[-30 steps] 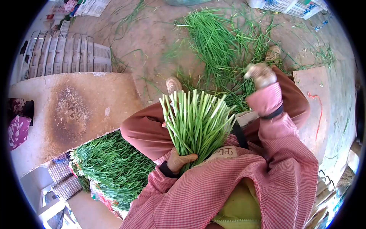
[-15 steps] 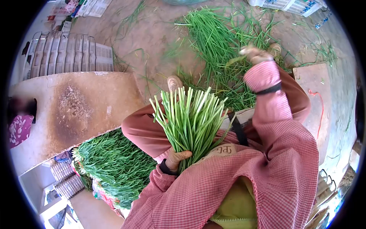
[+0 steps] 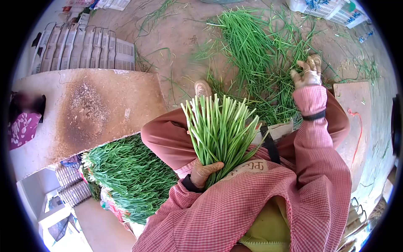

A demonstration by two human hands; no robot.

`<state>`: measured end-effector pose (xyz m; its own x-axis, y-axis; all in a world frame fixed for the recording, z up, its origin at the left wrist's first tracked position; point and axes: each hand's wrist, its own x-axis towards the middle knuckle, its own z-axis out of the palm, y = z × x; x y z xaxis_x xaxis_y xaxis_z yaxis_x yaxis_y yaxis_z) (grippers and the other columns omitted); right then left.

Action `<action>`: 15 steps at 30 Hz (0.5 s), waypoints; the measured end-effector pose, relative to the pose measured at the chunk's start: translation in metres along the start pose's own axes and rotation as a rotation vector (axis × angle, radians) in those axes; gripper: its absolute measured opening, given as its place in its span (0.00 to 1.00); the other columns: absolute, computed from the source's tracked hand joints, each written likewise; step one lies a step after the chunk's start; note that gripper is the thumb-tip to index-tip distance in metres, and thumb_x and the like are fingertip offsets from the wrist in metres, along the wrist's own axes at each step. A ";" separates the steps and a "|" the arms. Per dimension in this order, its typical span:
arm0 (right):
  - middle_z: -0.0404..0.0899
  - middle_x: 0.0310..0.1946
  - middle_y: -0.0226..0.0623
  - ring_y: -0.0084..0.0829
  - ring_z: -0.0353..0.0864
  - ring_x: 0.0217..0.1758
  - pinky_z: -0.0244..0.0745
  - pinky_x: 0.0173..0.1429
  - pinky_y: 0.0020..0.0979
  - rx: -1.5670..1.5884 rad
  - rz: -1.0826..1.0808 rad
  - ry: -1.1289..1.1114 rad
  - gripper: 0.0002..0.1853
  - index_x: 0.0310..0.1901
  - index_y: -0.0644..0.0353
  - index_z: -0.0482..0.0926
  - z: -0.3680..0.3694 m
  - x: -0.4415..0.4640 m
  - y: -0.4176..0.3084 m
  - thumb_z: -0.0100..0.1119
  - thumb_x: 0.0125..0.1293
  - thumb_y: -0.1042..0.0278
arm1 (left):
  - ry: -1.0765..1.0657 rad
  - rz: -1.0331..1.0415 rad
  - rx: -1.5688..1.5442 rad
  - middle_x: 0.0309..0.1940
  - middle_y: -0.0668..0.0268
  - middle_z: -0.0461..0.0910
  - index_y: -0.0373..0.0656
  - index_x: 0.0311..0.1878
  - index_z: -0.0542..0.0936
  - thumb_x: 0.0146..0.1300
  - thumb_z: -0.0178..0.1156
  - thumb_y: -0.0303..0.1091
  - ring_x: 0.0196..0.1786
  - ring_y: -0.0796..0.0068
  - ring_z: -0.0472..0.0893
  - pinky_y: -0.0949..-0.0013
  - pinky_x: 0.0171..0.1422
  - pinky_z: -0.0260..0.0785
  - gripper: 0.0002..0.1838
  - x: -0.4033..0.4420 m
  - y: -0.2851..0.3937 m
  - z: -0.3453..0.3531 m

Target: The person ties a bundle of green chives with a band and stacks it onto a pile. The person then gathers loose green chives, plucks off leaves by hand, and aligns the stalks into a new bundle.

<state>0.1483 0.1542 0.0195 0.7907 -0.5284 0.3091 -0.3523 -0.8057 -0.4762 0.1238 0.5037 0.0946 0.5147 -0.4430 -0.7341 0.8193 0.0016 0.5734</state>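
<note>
My left hand (image 3: 205, 174), in a thin soiled glove, is closed around a thick bunch of chives (image 3: 222, 130). The bunch stands upright before my lap, its pale cut ends fanned upward and its lower part hidden behind my sleeve. Farther out, my right hand (image 3: 307, 75) reaches over the edge of the loose chives on the floor, near my shoe. Its gloved fingers are spread, with nothing visible in them. A heap of chives (image 3: 247, 42) lies on the ground to the left of that hand.
Stacked chives (image 3: 134, 180) fill the space at my left, beside a stained board (image 3: 113, 105). Plastic crates (image 3: 88, 48) stand behind it, and a white crate (image 3: 329, 10) sits at the far right. A red string (image 3: 357, 134) lies on another board (image 3: 342, 98).
My right hand has moved outward to the right, and its fingers have spread; the pale strand at its fingers is gone. My left hand keeps the bunch. The view has shifted slightly.
</note>
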 end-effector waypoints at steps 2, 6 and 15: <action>0.56 0.61 0.52 0.48 0.49 0.66 0.49 0.66 0.43 0.283 -0.138 -0.175 0.41 0.57 0.66 0.62 -0.024 -0.019 -0.060 0.58 0.49 0.42 | 0.103 0.015 0.024 0.44 0.61 0.76 0.37 0.52 0.70 0.49 0.61 0.19 0.42 0.71 0.77 0.70 0.49 0.70 0.24 0.001 -0.002 0.003; 0.43 0.67 0.50 0.48 0.37 0.70 0.41 0.69 0.44 0.107 -0.326 -0.760 0.51 0.64 0.58 0.54 -0.012 -0.070 -0.152 0.50 0.45 0.28 | 0.177 0.151 0.117 0.43 0.62 0.76 0.39 0.53 0.68 0.48 0.63 0.20 0.44 0.72 0.76 0.70 0.48 0.71 0.27 0.006 -0.014 0.001; 0.79 0.34 0.37 0.30 0.77 0.40 0.72 0.46 0.30 0.942 0.462 -0.883 0.10 0.36 0.63 0.76 -0.044 -0.052 -0.125 0.48 0.62 0.66 | -0.093 0.062 -0.246 0.48 0.63 0.74 0.41 0.57 0.66 0.56 0.59 0.29 0.47 0.71 0.76 0.68 0.52 0.69 0.25 0.000 -0.010 -0.007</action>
<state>0.1290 0.2708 0.0994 0.8734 -0.0663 -0.4825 -0.4785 0.0679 -0.8755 0.1173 0.5104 0.0867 0.5497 -0.5158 -0.6571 0.8295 0.2442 0.5023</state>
